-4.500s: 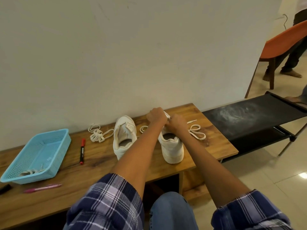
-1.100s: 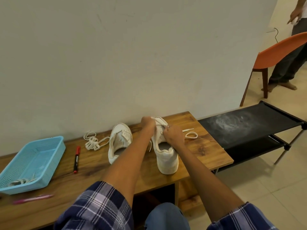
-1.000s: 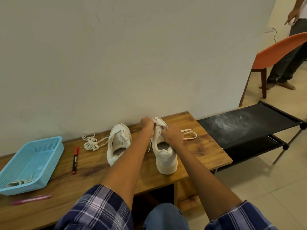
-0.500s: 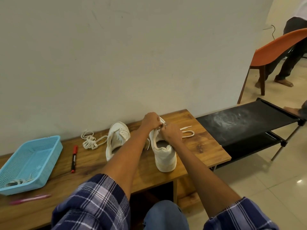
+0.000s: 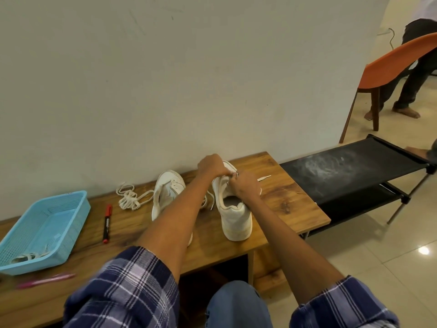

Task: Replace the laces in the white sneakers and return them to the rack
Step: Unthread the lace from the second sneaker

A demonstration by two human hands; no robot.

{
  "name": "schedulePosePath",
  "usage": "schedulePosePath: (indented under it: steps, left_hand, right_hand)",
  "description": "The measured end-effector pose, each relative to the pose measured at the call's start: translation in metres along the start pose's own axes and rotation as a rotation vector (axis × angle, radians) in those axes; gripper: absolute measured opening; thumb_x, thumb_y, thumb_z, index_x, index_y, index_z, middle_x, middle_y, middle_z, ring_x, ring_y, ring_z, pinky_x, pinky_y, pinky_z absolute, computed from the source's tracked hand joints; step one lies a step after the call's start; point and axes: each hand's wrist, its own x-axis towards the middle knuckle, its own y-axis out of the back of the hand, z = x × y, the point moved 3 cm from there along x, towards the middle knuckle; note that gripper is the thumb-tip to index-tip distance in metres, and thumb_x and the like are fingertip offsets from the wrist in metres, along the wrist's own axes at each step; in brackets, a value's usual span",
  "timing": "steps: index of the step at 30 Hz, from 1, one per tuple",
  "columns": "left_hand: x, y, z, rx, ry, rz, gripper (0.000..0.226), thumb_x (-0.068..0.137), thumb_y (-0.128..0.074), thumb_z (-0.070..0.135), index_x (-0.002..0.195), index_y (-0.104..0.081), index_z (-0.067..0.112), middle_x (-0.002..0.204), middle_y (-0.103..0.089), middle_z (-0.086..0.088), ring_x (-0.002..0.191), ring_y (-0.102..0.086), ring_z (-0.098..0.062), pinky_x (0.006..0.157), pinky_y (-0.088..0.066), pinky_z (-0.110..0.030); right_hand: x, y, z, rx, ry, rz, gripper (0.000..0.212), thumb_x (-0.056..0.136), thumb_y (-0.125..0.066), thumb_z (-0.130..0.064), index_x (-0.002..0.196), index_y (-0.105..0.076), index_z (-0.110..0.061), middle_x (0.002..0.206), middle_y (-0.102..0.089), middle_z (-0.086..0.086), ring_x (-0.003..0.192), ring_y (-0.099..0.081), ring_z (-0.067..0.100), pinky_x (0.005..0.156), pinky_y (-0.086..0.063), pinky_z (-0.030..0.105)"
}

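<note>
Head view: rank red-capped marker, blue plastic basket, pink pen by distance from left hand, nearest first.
From the left hand:
1. Red-capped marker, on the wooden table to its left.
2. Blue plastic basket, further left.
3. Pink pen, near table edge, in front of the basket.

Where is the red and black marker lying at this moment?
The marker lies on the wooden table, left of centre in the head view, between the blue basket and the left sneaker.

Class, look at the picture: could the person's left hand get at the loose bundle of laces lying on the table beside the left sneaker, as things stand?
Probably yes. The lace bundle lies in the open on the table, nothing covering it, just beyond the left sneaker. But the left hand is busy at the right sneaker, so it must let go first.
</note>
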Motion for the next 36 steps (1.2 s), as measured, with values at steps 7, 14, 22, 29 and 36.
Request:
schedulePosePath:
  steps: [7,14,22,29,36]
  left_hand:
    - [0.0,-0.014,-0.001,-0.373,0.046,0.006,0.026,0.096,-0.045,0.017,0.099,-0.066,0.002,0.106,-0.065,-0.016,0.101,-0.06,-0.03,0.077,-0.045,-0.033]
    - [0.0,0.012,0.006,-1.094,0.239,0.262,0.025,0.101,-0.028,0.019,0.091,-0.049,0.009,0.08,-0.052,-0.006,0.065,-0.052,-0.017,0.056,-0.042,-0.029]
    - [0.004,-0.005,-0.002,0.18,0.036,-0.011,0.033,0.084,-0.065,0.034,0.111,-0.065,0.015,0.111,-0.066,-0.004,0.105,-0.06,-0.023,0.082,-0.044,-0.029]
    - [0.0,-0.015,-0.004,-0.17,0.035,-0.091,0.037,0.1,-0.031,0.018,0.12,-0.055,0.0,0.126,-0.056,-0.019,0.115,-0.052,-0.033,0.097,-0.042,-0.039]
    - [-0.006,0.008,0.01,-1.63,0.416,0.181,0.03,0.095,-0.023,0.002,0.07,-0.038,0.009,0.065,-0.041,-0.009,0.053,-0.043,-0.016,0.047,-0.04,-0.024]
  right_hand:
    - [0.0,-0.002,0.002,0.007,0.001,0.022,0.034,0.095,-0.038,-0.024,0.094,-0.063,-0.002,0.096,-0.066,0.016,0.085,-0.058,0.028,0.068,-0.04,0.034]
    - [0.0,-0.001,0.0,0.003,0.005,0.019,0.032,0.094,-0.038,-0.023,0.094,-0.063,-0.002,0.099,-0.066,0.017,0.091,-0.06,0.032,0.069,-0.039,0.033]
    - [0.001,-0.002,-0.001,0.002,0.008,-0.002,0.033,0.093,-0.039,-0.025,0.096,-0.063,-0.003,0.098,-0.065,0.015,0.089,-0.06,0.031,0.069,-0.04,0.033]
    - [0.0,-0.002,0.0,0.008,0.014,0.03,0.032,0.094,-0.038,-0.022,0.093,-0.063,-0.003,0.094,-0.066,0.014,0.086,-0.06,0.03,0.071,-0.044,0.036]
    - [-0.001,0.0,0.0,0.031,0.013,0.029,0.031,0.095,-0.039,-0.023,0.096,-0.063,-0.003,0.097,-0.065,0.015,0.089,-0.059,0.031,0.069,-0.039,0.032]
